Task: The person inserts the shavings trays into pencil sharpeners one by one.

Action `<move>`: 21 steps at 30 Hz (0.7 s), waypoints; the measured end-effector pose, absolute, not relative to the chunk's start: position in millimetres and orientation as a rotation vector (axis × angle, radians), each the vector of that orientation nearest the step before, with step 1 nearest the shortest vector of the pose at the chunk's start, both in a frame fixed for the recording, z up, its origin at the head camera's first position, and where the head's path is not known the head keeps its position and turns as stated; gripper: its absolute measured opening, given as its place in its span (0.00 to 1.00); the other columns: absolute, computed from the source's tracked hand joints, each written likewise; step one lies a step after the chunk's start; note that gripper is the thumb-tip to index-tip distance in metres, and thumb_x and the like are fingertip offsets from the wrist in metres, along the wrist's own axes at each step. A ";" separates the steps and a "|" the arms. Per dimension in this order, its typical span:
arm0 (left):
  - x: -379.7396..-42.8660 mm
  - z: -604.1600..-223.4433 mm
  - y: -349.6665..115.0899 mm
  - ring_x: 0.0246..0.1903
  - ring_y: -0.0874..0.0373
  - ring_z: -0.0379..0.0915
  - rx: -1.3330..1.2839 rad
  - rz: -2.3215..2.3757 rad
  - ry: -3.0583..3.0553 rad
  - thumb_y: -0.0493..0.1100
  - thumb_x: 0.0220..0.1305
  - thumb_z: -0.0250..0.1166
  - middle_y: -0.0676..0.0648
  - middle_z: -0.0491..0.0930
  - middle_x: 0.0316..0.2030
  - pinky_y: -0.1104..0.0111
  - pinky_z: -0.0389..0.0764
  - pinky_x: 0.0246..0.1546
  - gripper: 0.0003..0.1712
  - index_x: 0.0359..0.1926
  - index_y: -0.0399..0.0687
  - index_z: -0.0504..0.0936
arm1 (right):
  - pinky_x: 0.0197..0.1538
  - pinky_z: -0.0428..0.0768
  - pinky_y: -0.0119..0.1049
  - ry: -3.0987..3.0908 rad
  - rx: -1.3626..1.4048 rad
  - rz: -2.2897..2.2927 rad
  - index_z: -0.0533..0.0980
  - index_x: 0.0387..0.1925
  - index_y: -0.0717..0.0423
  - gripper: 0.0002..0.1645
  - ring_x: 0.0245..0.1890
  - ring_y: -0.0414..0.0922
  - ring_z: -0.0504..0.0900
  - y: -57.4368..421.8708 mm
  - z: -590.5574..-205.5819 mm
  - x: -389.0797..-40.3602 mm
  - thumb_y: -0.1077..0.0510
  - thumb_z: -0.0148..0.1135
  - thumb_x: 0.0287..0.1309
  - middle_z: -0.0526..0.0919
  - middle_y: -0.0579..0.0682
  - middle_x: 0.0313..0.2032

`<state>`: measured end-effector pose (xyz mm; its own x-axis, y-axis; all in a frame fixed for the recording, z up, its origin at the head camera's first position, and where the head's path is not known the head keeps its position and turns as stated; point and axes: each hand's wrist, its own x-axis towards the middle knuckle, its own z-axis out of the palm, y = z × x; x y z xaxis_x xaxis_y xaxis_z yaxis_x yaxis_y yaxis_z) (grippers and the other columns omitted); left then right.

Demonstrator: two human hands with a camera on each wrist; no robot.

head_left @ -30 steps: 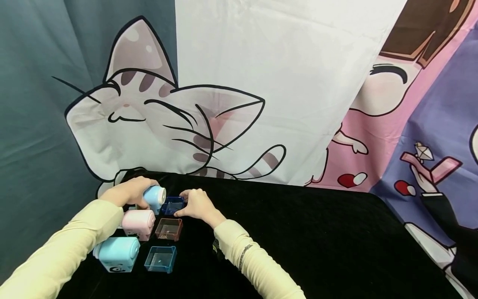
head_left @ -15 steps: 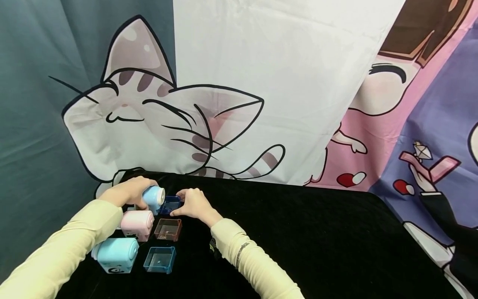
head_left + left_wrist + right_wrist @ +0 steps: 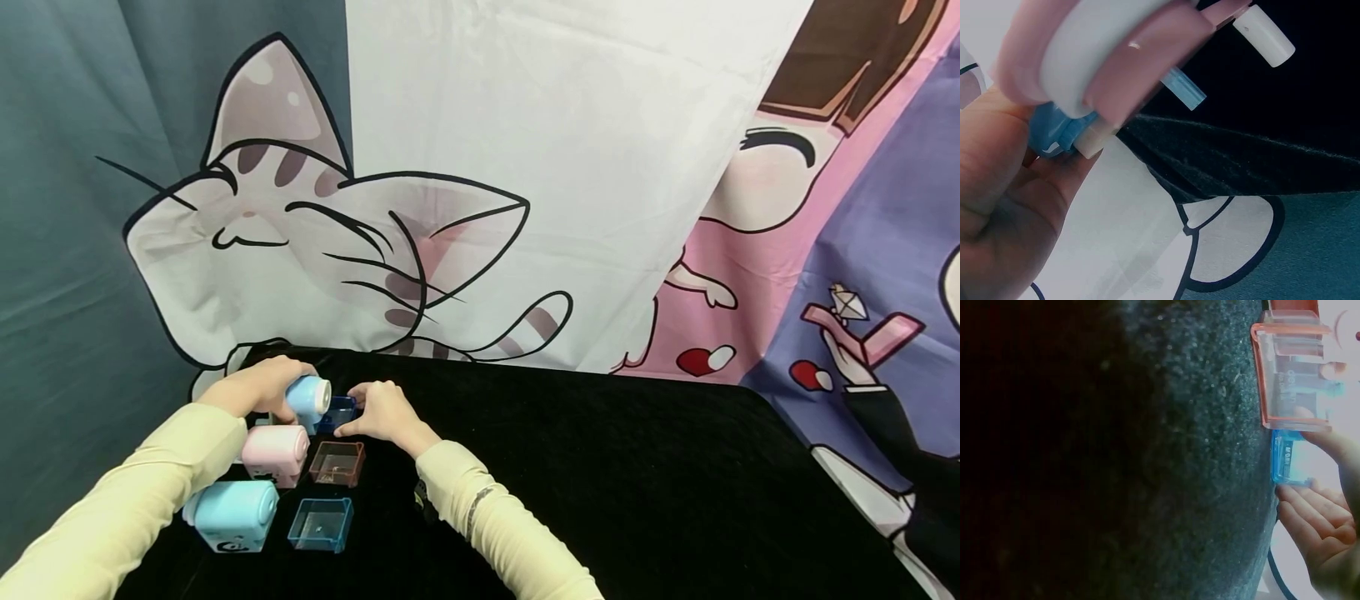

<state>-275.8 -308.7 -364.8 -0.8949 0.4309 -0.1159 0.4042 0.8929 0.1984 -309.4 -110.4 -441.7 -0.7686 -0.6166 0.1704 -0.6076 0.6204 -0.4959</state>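
In the head view my left hand [image 3: 262, 388] grips a blue crank pencil sharpener [image 3: 306, 400] at the back left of the black cloth. My right hand [image 3: 385, 414] holds a clear dark-blue shavings drawer [image 3: 340, 413] between thumb and fingers. That drawer lies right in front of the blue sharpener, its far end overlapped by the sharpener's body. The right wrist view shows the same blue drawer [image 3: 1291, 457] between thumb and fingers. In the left wrist view a pink sharpener [image 3: 1147, 62] hides most of the blue one [image 3: 1049, 128].
Nearer me stand the pink sharpener [image 3: 276, 455] and a light-blue sharpener [image 3: 236, 514]. A clear reddish drawer [image 3: 337, 464] and a clear blue drawer [image 3: 321, 525] lie to their right on the black cloth [image 3: 600, 483]. A printed cat curtain [image 3: 465, 267] hangs behind.
My right hand has moved left with the dark-blue drawer, bringing it up close to the blue sharpener. My left hand keeps its grip and hardly moves.
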 end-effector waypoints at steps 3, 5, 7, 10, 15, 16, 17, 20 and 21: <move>-277.1 -364.9 -308.8 0.34 0.49 0.71 0.643 0.247 2.898 0.44 0.31 0.76 0.40 0.77 0.38 0.57 0.76 0.34 0.38 0.48 0.35 0.74 | 0.37 0.74 0.20 2.818 -1.069 -0.834 0.75 0.48 0.53 0.37 0.35 0.29 0.77 -112.4 -441.3 -308.9 0.40 0.73 0.35 0.83 0.43 0.40; -277.7 -364.8 -308.9 0.34 0.49 0.71 0.644 0.241 2.897 0.44 0.31 0.76 0.40 0.77 0.37 0.57 0.76 0.34 0.38 0.48 0.35 0.74 | 0.37 0.74 0.20 2.824 -1.085 -0.815 0.75 0.49 0.53 0.37 0.36 0.29 0.77 -113.7 -440.5 -308.6 0.40 0.72 0.35 0.83 0.43 0.40; -278.2 -364.9 -308.9 0.34 0.49 0.72 0.657 0.242 2.901 0.45 0.31 0.77 0.40 0.77 0.37 0.57 0.76 0.33 0.38 0.47 0.35 0.74 | 0.37 0.74 0.20 2.822 -1.097 -0.812 0.75 0.49 0.53 0.37 0.36 0.29 0.77 -114.8 -439.2 -307.7 0.40 0.72 0.35 0.83 0.43 0.40; -278.4 -365.2 -309.4 0.34 0.49 0.72 0.661 0.239 2.907 0.45 0.31 0.77 0.40 0.77 0.37 0.57 0.76 0.33 0.38 0.47 0.35 0.74 | 0.37 0.74 0.20 2.815 -1.096 -0.824 0.75 0.49 0.53 0.37 0.36 0.30 0.77 -116.6 -438.5 -307.2 0.40 0.72 0.36 0.83 0.43 0.40; -278.4 -365.2 -309.8 0.34 0.49 0.72 0.644 0.236 2.898 0.45 0.31 0.77 0.40 0.77 0.37 0.57 0.76 0.33 0.39 0.47 0.34 0.74 | 0.37 0.74 0.20 2.809 -1.096 -0.839 0.76 0.48 0.52 0.36 0.36 0.29 0.77 -119.3 -439.7 -307.6 0.40 0.72 0.36 0.83 0.43 0.40; -278.3 -365.2 -310.0 0.34 0.50 0.72 0.637 0.240 2.897 0.45 0.31 0.77 0.40 0.77 0.37 0.57 0.76 0.33 0.39 0.48 0.35 0.74 | 0.37 0.74 0.20 2.812 -1.098 -0.837 0.76 0.48 0.52 0.36 0.36 0.29 0.77 -119.8 -440.1 -307.8 0.40 0.72 0.36 0.83 0.43 0.40; -278.1 -365.2 -310.0 0.34 0.49 0.72 0.637 0.243 2.895 0.45 0.31 0.77 0.40 0.77 0.37 0.57 0.76 0.33 0.39 0.48 0.34 0.74 | 0.37 0.74 0.20 2.815 -1.099 -0.834 0.76 0.48 0.52 0.36 0.35 0.29 0.77 -120.5 -440.5 -308.0 0.40 0.72 0.35 0.83 0.43 0.40; -277.7 -365.0 -310.0 0.34 0.49 0.72 0.643 0.247 2.898 0.44 0.31 0.77 0.39 0.77 0.37 0.56 0.76 0.34 0.39 0.48 0.34 0.74 | 0.36 0.74 0.19 2.824 -1.099 -0.828 0.76 0.48 0.52 0.37 0.34 0.28 0.77 -122.2 -441.6 -308.6 0.39 0.72 0.35 0.83 0.42 0.39; -277.4 -364.8 -309.7 0.34 0.49 0.72 0.644 0.248 2.899 0.44 0.31 0.76 0.39 0.77 0.38 0.56 0.76 0.34 0.39 0.48 0.34 0.74 | 0.36 0.74 0.19 2.825 -1.096 -0.829 0.76 0.48 0.52 0.37 0.34 0.28 0.76 -122.8 -441.9 -308.9 0.39 0.72 0.35 0.83 0.42 0.39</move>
